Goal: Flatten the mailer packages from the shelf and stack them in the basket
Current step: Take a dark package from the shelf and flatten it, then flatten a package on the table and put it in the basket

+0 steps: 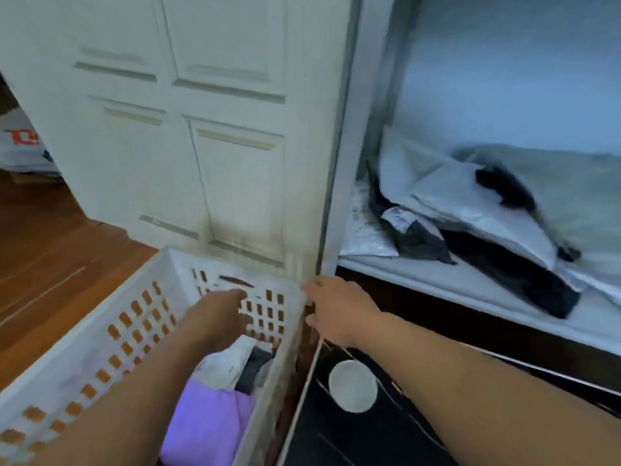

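Observation:
A white slotted plastic basket (100, 334) stands on the floor at lower left. Inside it lie a purple mailer (208, 422), a white mailer (228, 363) and a dark one (255, 368). My left hand (218, 317) reaches down into the basket above them, fingers relaxed and holding nothing. My right hand (336, 307) hovers at the basket's right rim, fingers loosely extended, empty. On the white shelf (420, 274) at right lies a heap of mailers: white ones (470, 203) over dark grey and black ones (504, 267).
A white panelled door (201, 129) stands right behind the basket. Wooden floor (43, 247) spreads to the left, with more bags (20, 146) at far left. A round white disc (353, 386) lies on the dark surface below the shelf.

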`<action>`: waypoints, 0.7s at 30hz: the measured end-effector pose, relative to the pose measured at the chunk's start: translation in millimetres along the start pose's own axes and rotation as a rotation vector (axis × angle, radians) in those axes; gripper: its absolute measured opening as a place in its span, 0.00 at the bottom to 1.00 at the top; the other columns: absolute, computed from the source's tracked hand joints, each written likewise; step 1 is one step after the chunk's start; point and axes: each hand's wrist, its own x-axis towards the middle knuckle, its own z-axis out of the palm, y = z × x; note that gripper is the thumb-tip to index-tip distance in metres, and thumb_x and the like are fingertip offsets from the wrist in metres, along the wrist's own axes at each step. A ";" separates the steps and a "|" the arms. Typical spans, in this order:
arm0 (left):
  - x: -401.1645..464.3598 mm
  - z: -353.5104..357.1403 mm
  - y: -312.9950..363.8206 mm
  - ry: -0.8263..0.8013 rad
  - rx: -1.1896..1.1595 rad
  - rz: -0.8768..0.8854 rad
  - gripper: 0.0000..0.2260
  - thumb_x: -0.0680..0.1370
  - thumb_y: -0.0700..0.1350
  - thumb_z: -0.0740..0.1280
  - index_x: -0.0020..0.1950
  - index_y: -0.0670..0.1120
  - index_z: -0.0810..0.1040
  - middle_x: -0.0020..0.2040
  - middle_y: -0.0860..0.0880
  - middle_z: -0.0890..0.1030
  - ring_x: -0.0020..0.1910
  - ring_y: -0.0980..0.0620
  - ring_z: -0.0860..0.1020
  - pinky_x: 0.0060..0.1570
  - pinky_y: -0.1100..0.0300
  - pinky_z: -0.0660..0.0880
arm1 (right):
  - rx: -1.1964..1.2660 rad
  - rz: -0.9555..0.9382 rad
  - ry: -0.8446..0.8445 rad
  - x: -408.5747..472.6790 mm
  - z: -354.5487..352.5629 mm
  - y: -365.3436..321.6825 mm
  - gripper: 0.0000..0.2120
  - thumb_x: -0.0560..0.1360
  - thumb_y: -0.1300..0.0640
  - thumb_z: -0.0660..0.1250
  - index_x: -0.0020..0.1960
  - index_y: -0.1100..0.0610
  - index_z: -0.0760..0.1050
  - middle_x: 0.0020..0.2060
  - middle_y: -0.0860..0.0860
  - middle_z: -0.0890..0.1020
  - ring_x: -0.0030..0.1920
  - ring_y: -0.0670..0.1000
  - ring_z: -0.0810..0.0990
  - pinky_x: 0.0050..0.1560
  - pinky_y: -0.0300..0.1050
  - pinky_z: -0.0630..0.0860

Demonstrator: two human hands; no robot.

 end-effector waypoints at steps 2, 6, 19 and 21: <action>-9.9 -29.8 59.6 0.052 -0.028 0.110 0.20 0.81 0.49 0.61 0.72 0.46 0.68 0.67 0.48 0.75 0.64 0.49 0.74 0.61 0.59 0.69 | -0.027 0.087 0.130 -36.8 -27.4 39.6 0.23 0.81 0.51 0.58 0.74 0.54 0.61 0.70 0.55 0.66 0.68 0.57 0.66 0.66 0.51 0.63; -30.4 -61.5 164.5 0.182 -0.177 0.282 0.17 0.80 0.48 0.63 0.68 0.48 0.74 0.62 0.49 0.79 0.58 0.50 0.77 0.58 0.60 0.69 | -0.150 0.208 0.428 -111.1 -71.6 120.9 0.13 0.78 0.54 0.63 0.60 0.58 0.77 0.57 0.55 0.76 0.58 0.58 0.73 0.55 0.51 0.71; -32.2 -8.4 313.3 0.042 -0.411 0.393 0.07 0.77 0.44 0.66 0.47 0.57 0.79 0.39 0.55 0.84 0.39 0.64 0.81 0.41 0.74 0.72 | -0.282 0.497 0.380 -243.4 -48.9 291.6 0.15 0.74 0.58 0.64 0.59 0.49 0.81 0.76 0.55 0.45 0.75 0.60 0.41 0.72 0.61 0.37; -28.7 -2.3 321.0 0.021 -0.426 0.380 0.07 0.76 0.43 0.68 0.47 0.55 0.81 0.40 0.53 0.85 0.37 0.63 0.81 0.44 0.70 0.75 | -0.279 0.527 0.208 -235.2 -47.7 300.7 0.22 0.80 0.61 0.53 0.73 0.54 0.67 0.76 0.50 0.36 0.74 0.56 0.30 0.72 0.62 0.30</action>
